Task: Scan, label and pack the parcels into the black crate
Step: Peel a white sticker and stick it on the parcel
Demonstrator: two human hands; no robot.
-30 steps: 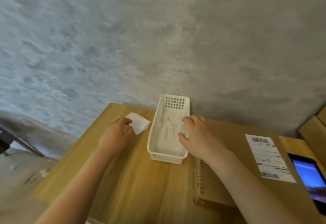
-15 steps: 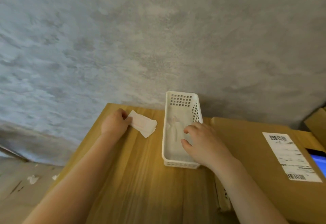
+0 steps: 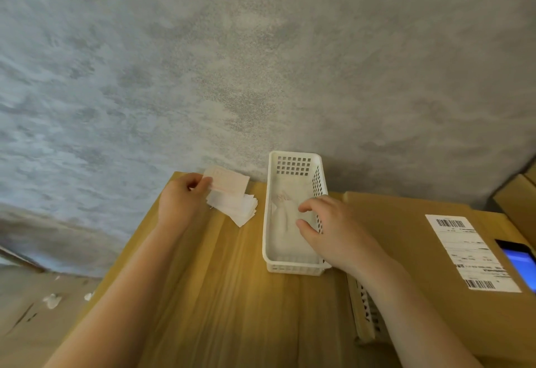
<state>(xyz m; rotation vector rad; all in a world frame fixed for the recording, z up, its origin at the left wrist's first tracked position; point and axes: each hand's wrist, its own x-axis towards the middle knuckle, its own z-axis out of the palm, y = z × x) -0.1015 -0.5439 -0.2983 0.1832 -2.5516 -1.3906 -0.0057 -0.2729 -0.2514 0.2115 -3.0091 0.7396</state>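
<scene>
wooden table [image 3: 232, 295], grey wall [image 3: 261, 63], phone [image 3: 519, 263]

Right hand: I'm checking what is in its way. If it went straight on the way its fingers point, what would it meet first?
The right hand points left into the white basket. It would probably meet the white papers inside first, then the basket's far wall; depth is unclear.

Under your hands: wooden table [image 3: 220, 295], smooth, satin grain. White plastic basket [image 3: 293, 266], perforated walls, matt. Paper slips [image 3: 235, 208] far left, thin, matt. Cardboard parcel [image 3: 406, 251] on your right, matt brown; its paper label [image 3: 470, 254] white, printed. Phone screen [image 3: 522, 263] glossy. Wall [image 3: 261, 63] rough, mottled grey plaster.
</scene>
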